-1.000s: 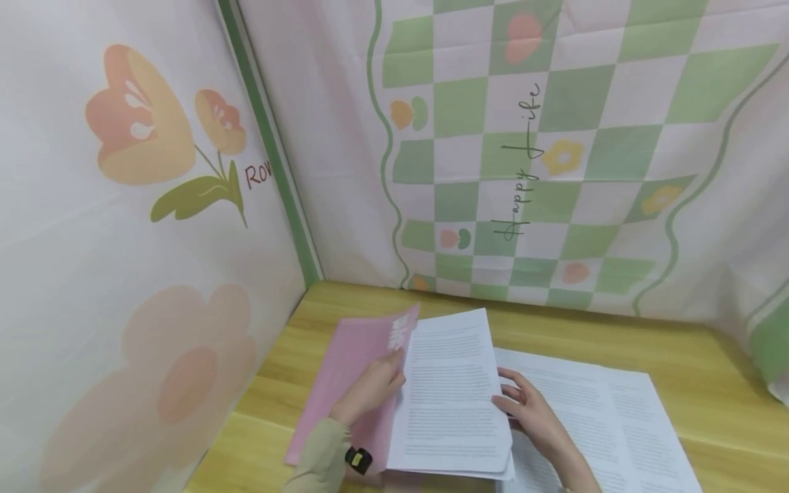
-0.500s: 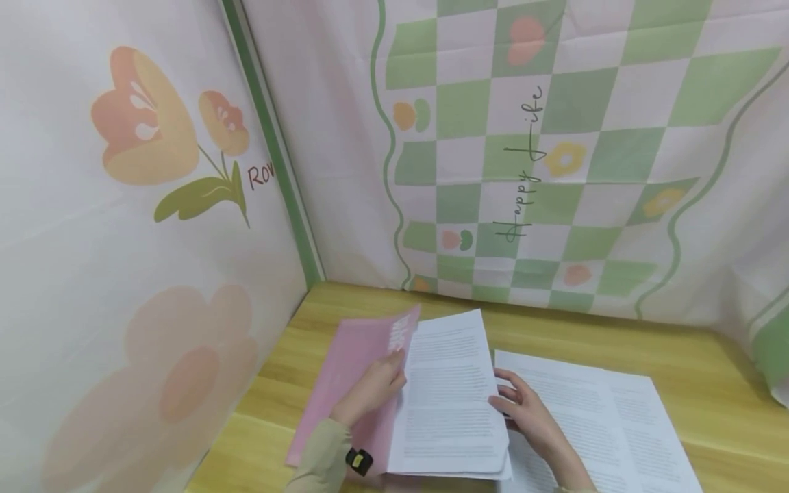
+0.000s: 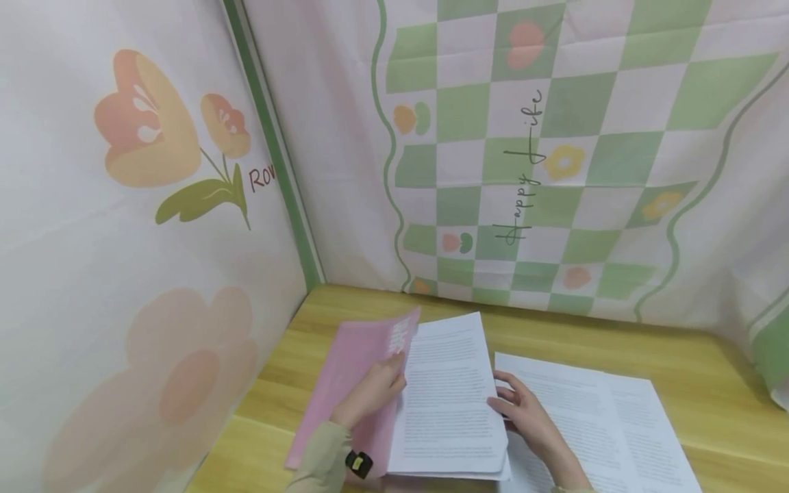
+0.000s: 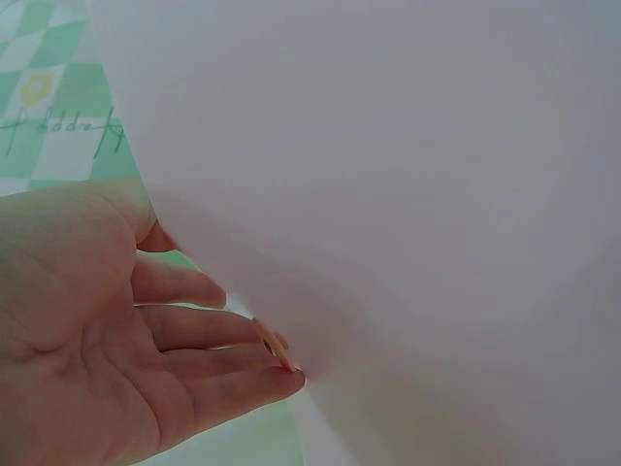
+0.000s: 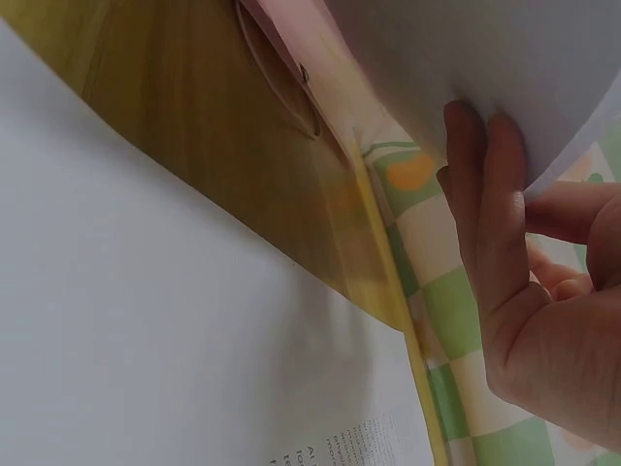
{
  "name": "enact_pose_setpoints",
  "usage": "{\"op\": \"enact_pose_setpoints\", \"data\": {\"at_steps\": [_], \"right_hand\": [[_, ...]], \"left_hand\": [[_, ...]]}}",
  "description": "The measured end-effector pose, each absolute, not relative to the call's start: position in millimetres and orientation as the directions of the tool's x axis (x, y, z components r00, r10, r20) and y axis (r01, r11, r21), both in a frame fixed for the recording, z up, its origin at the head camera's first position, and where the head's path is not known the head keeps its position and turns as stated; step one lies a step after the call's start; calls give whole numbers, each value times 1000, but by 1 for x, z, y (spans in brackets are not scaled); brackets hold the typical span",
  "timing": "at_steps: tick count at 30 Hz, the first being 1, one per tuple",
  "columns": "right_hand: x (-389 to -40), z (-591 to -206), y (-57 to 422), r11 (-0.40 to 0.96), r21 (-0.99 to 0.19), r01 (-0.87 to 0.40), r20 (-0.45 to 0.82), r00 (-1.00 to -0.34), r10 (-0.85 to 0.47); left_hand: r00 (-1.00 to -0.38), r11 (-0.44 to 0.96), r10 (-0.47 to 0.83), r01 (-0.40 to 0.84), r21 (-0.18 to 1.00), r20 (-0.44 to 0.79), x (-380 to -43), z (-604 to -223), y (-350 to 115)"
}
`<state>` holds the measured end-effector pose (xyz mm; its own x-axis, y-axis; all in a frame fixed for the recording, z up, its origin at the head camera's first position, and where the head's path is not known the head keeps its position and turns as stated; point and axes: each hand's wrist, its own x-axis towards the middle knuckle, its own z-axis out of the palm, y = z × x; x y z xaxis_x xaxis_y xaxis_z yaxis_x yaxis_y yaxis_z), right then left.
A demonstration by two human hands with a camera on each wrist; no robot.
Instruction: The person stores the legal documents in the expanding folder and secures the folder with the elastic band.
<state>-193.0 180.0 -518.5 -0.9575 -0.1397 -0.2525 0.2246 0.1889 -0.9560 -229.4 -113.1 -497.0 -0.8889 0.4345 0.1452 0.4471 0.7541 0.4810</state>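
My left hand grips the raised right edge of a pink folder's cover, which leans open to the left with white lettering near its top. Beside it, a stack of printed sheets stands tilted up against the folder's inner side. My right hand pinches the right edge of these sheets; the right wrist view shows the fingers under the paper and the thumb against its edge. Up close in the left wrist view, the hand's fingertips meet the edge of a large pale surface.
To the right, more printed sheets lie flat on the wood-grain table, partly under the right hand. A black device sits at the left wrist. Patterned cloth hangs along the back and left of the table.
The sheets held by my right hand have shifted slightly left, and the hand with them. My left hand keeps its place on the folder cover.
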Motion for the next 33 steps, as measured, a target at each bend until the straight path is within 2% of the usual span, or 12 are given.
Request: {"op": "enact_pose_setpoints", "data": {"at_steps": [11,20,26,33], "right_hand": [[-194,-518,173,185,-954,234,-257,-960,-112],[-194,-519,162,151,-963,222,-244,-958,-148],[-195,-523,157,117,-973,201,-221,-955,-196],[-197,-526,155,123,-972,200,-220,-959,-179]], "left_hand": [[-886,746,439,452,490,148,-230,-499,-114],[-893,742,435,430,514,119,-230,-497,-114],[-877,733,459,466,495,146,-230,-499,-116],[-883,734,450,450,509,133,-232,-499,-115]]}}
